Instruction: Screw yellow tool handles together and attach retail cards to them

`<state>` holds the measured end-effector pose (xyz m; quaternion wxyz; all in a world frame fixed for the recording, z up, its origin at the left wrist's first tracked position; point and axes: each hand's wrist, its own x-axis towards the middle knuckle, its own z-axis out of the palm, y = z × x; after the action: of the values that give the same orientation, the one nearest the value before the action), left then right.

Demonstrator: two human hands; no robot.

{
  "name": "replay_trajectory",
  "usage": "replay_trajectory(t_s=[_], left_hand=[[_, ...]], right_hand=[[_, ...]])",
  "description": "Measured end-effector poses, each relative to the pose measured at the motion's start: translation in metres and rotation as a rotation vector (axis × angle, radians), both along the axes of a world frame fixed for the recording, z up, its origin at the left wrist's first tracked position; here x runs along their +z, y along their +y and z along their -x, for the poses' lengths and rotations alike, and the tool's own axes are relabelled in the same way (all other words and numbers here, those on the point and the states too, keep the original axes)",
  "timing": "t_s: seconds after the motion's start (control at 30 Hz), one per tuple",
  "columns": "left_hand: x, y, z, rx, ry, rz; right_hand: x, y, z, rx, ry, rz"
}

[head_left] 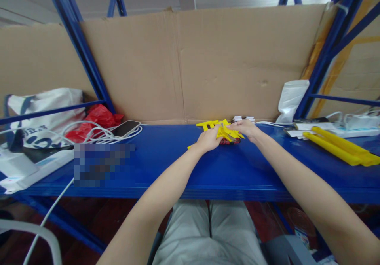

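Observation:
Several flat yellow pieces (227, 132), some with notched or pronged outlines, lie in a loose heap toward the back of the blue tabletop. From the left, my left hand (208, 139) closes its fingers on one of these yellow pieces. On the other side my right hand (246, 128) pinches the heap's upper right part with thumb and fingers. Under the pieces shows a dark red and black object (234, 141), mostly covered, whose kind I cannot make out. Just behind my right hand sits a small white stack (242, 118) with dark marks.
A phone (127, 128), white cables and a red plastic bag (99, 118) lie at left beside a cloth bag (53, 114) and a power strip (41, 168). At right are yellow tubes (338, 148) and a white pouch (291, 99). Cardboard (237, 63) backs the table.

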<state>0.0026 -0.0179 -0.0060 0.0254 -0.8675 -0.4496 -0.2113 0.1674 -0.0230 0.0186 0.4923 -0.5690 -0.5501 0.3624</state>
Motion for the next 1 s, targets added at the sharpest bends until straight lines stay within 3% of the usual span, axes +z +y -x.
replay_trajectory(t_s=[0.43, 0.67, 0.8, 0.9, 1.0], left_hand=[[0.002, -0.004, -0.002, -0.018, 0.013, 0.002], [0.0, -0.001, 0.0, -0.124, -0.011, -0.055], [-0.002, 0.003, 0.001, -0.117, -0.039, -0.06], [-0.003, 0.006, 0.002, -0.096, -0.059, -0.068], [-0.003, 0.009, 0.003, -0.083, -0.06, -0.071]], right_hand=[[-0.003, 0.001, 0.004, -0.053, -0.107, -0.001], [-0.009, 0.006, 0.005, -0.131, -0.258, -0.132], [-0.013, 0.014, 0.003, -0.18, -0.359, -0.212], [-0.013, 0.02, -0.01, -0.206, -0.495, -0.252], [-0.012, 0.026, -0.036, -0.264, -0.805, -0.313]])
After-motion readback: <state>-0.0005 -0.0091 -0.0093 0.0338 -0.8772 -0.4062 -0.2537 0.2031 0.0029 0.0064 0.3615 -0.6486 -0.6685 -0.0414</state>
